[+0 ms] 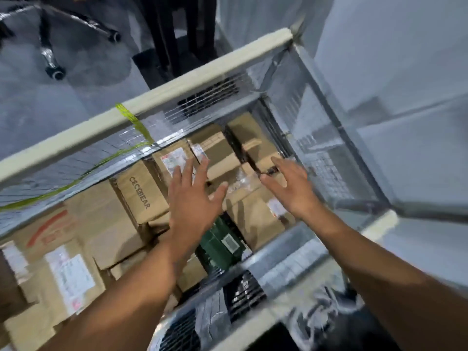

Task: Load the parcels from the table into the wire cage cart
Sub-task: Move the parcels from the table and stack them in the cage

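Looking down into a wire cage cart (326,138) part-filled with brown cardboard parcels (141,191), both bare hands spread empty above them.

Stacked unevenly across the cart floor, with a brown carton (222,158) at the far right directly under the hands and a dark green box (222,245) wedged lower, just near of it. Left hand (192,196) flat, fingers splayed wide, gripping nothing; right hand (291,186) likewise open and empty, fingers loosely curled over the carton's far right edge. Touching or hovering: cannot tell through the motion blur. Probably settling a just-placed parcel. Best done by pressing it level against its neighbours, closing the dark gap (236,148) beside it, keeping forearms clear of the near cart rail (286,252). Padded far rail (162,93) with a yellow strap (134,122); chair legs (50,59) on the grey floor beyond.
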Demonstrator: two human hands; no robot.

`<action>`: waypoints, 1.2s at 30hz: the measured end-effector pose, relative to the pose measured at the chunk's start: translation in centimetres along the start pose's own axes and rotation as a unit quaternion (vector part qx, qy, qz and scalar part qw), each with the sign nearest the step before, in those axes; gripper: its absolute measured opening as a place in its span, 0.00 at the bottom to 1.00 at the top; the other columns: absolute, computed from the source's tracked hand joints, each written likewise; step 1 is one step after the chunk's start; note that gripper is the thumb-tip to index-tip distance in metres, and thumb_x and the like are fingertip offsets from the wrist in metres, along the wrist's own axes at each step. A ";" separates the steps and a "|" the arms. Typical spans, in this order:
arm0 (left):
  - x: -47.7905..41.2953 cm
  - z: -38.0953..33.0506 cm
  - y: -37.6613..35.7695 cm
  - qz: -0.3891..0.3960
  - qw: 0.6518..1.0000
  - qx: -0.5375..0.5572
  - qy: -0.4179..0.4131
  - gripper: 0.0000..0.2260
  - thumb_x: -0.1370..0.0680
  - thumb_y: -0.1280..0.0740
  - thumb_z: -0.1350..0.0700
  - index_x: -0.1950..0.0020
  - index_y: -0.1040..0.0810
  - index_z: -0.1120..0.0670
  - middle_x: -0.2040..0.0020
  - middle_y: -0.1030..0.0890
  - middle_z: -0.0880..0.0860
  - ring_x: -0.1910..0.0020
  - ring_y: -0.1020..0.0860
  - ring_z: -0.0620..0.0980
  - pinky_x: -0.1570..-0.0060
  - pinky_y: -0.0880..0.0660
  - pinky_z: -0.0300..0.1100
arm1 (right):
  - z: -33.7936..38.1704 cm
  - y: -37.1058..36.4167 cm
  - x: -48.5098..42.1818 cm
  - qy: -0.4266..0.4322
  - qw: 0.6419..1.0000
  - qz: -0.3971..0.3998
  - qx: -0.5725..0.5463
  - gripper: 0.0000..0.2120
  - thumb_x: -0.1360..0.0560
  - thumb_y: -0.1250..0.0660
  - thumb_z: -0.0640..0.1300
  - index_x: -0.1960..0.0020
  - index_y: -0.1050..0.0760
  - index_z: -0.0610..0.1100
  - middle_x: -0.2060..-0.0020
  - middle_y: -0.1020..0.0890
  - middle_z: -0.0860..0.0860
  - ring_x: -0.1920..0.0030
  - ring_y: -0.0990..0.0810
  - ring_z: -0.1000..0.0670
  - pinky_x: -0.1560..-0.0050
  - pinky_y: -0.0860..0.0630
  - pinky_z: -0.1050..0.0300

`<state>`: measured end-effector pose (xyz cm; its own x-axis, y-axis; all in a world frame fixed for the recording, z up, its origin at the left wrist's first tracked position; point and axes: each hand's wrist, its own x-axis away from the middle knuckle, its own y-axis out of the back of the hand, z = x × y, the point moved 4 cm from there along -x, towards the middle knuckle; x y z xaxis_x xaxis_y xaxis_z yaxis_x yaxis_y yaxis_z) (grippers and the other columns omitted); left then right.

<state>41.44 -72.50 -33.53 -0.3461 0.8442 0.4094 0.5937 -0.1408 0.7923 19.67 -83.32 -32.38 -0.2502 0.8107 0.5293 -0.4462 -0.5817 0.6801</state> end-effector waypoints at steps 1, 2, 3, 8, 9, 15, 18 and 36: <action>1.7 -0.7 1.3 0.004 1.000 0.016 -0.016 0.37 0.20 0.47 0.29 0.16 0.52 0.41 0.15 0.48 0.54 0.17 0.52 0.61 0.19 0.54 0.58 | 0.3 1.3 2.9 -0.006 1.000 -0.028 0.001 0.45 0.27 0.42 0.79 0.20 0.33 0.52 0.20 0.34 0.48 0.18 0.44 0.46 0.18 0.47 0.45; 3.6 -1.5 2.8 0.006 0.999 0.028 -0.028 0.37 0.21 0.46 0.28 0.16 0.51 0.41 0.15 0.47 0.55 0.17 0.51 0.61 0.19 0.53 0.59 | 0.7 2.4 5.9 -0.025 0.999 -0.048 0.000 0.44 0.27 0.41 0.78 0.20 0.33 0.52 0.19 0.34 0.48 0.18 0.43 0.46 0.18 0.48 0.45; 5.6 -2.2 4.0 0.013 0.998 0.037 -0.039 0.37 0.21 0.45 0.28 0.16 0.50 0.41 0.16 0.46 0.55 0.17 0.51 0.61 0.19 0.53 0.59 | 1.3 3.5 9.2 -0.043 0.997 -0.065 -0.003 0.42 0.26 0.41 0.76 0.20 0.33 0.52 0.19 0.35 0.48 0.18 0.43 0.46 0.18 0.48 0.45; 16.1 -6.2 10.3 0.046 0.989 0.040 -0.135 0.38 0.22 0.47 0.26 0.16 0.49 0.41 0.16 0.44 0.52 0.17 0.51 0.62 0.19 0.55 0.59 | 3.5 6.4 25.9 -0.091 0.979 -0.166 -0.070 0.39 0.23 0.42 0.73 0.18 0.38 0.56 0.19 0.36 0.49 0.18 0.42 0.45 0.19 0.45 0.41; 17.8 -6.9 11.0 0.056 0.986 0.035 -0.151 0.38 0.23 0.48 0.25 0.16 0.49 0.40 0.16 0.44 0.51 0.18 0.51 0.63 0.20 0.56 0.60 | 3.7 6.6 28.8 -0.103 0.974 -0.179 -0.089 0.36 0.20 0.40 0.69 0.17 0.39 0.56 0.18 0.36 0.50 0.18 0.43 0.46 0.19 0.46 0.42; 27.9 -13.2 11.3 0.127 0.960 0.024 -0.250 0.43 0.28 0.49 0.22 0.18 0.44 0.40 0.16 0.43 0.50 0.18 0.49 0.63 0.21 0.51 0.65 | 1.1 6.7 43.7 -0.173 0.934 -0.282 -0.133 0.36 0.22 0.38 0.69 0.18 0.37 0.54 0.19 0.35 0.52 0.17 0.45 0.47 0.18 0.47 0.45; 32.9 -17.9 8.7 0.170 0.924 -0.003 -0.343 0.44 0.28 0.50 0.20 0.17 0.46 0.40 0.16 0.43 0.50 0.17 0.50 0.62 0.20 0.53 0.61 | -2.1 7.9 51.3 -0.236 0.880 -0.360 -0.202 0.36 0.22 0.36 0.67 0.19 0.36 0.54 0.19 0.35 0.54 0.17 0.45 0.50 0.18 0.47 0.46; 77.6 -18.1 -1.3 0.420 0.665 -0.104 -0.608 0.33 0.22 0.48 0.28 0.18 0.48 0.35 0.16 0.46 0.49 0.17 0.57 0.56 0.19 0.57 0.58 | -4.9 -12.5 100.7 -0.440 0.540 -0.644 -0.315 0.31 0.19 0.38 0.65 0.18 0.40 0.61 0.19 0.39 0.59 0.18 0.49 0.55 0.19 0.46 0.48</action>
<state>0.70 -16.21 5.41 0.9639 0.1982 0.1776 0.0496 -0.7893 0.6119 -4.17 5.94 9.88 0.9989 0.0089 0.0469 -0.0357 0.7909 0.6109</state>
